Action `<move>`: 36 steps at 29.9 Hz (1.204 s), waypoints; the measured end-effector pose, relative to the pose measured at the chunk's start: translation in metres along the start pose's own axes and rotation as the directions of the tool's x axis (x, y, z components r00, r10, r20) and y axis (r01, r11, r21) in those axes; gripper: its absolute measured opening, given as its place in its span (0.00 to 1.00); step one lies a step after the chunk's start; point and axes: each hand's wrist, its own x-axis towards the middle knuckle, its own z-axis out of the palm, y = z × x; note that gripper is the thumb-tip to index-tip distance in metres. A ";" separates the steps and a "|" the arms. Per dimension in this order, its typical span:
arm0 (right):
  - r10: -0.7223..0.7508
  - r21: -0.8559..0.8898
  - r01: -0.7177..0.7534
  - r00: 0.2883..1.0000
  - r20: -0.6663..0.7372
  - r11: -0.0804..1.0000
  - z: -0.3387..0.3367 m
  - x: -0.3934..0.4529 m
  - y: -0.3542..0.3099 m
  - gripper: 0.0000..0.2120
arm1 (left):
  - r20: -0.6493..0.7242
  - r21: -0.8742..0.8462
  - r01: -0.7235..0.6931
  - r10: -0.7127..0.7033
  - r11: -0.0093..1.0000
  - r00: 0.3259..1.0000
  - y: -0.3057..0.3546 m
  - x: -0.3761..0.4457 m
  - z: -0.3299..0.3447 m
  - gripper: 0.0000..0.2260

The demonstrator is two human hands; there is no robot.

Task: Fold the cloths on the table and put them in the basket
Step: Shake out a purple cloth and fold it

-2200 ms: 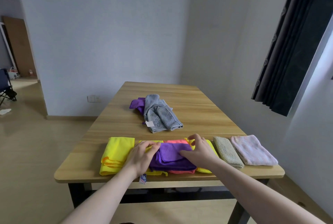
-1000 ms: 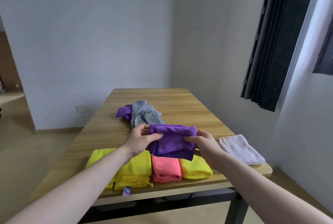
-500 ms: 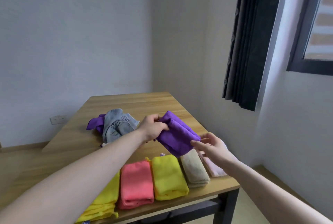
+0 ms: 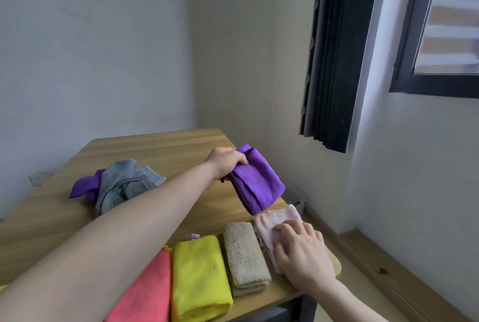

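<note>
Left hand (image 4: 226, 162) gripping folded purple cloth (image 4: 255, 183) by 1 end, fingers curled round it, held in air over right edge of desk (image 4: 160, 145), lower corner hanging just above pink cloth (image 4: 274, 220). Right hand (image 4: 302, 251) flat on pink cloth at near right corner of desk, fingers spread and fairly straight, pressing, not curled round it. Along near edge, side by side from right: pink cloth, beige cloth (image 4: 243, 257), yellow cloth (image 4: 199, 276), coral cloth (image 4: 149, 293), all folded, neighbours touching or nearly. Unfolded grey cloth (image 4: 124, 187) lying crumpled on top of second purple cloth (image 4: 83, 188) toward far left of desk, well apart from folded row. Dark curtain (image 4: 334, 52) and window (image 4: 440, 26) on right wall
</note>
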 end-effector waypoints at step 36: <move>0.029 0.044 -0.026 0.998 -0.052 0.999 0.008 0.003 0.006 0.17 | 0.258 0.699 -0.204 0.025 0.686 0.966 -0.095 0.038 0.101 0.21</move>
